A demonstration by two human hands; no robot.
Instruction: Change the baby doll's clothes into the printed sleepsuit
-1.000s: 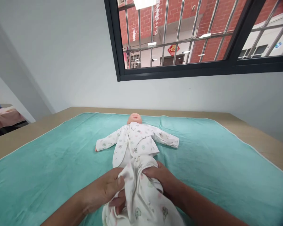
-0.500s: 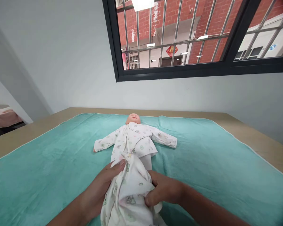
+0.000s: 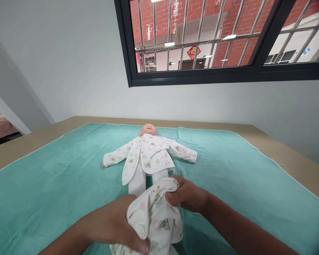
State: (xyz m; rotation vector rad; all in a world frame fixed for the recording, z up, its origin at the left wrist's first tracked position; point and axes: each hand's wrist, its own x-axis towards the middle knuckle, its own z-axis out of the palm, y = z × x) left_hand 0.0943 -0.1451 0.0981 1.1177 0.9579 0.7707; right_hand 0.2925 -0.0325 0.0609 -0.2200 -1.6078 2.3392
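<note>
A white baby garment (image 3: 162, 223) with small coloured prints is bunched up at the near edge of the view; its exact kind does not show. My right hand (image 3: 187, 194) pinches its upper right edge between thumb and fingers. On the other side my left hand (image 3: 118, 221) is closed on the cloth lower down, its fingers partly hidden by the folds. Just beyond lies a baby doll (image 3: 149, 130) on its back, dressed in a printed white jacket (image 3: 154, 152) with sleeves spread and white leg coverings (image 3: 136, 180). The garment hides the doll's lower legs.
A turquoise cloth (image 3: 69, 170) covers most of the tan table (image 3: 281, 145). Behind the table stands a pale wall (image 3: 95, 78) with a dark-framed, barred window (image 3: 191, 78). At far left, part of a pink-covered surface (image 3: 1, 127) shows.
The garment's top has dropped toward me, uncovering more of the doll's legs. My left hand has moved down along the cloth; my right hand has risen to its upper edge.
</note>
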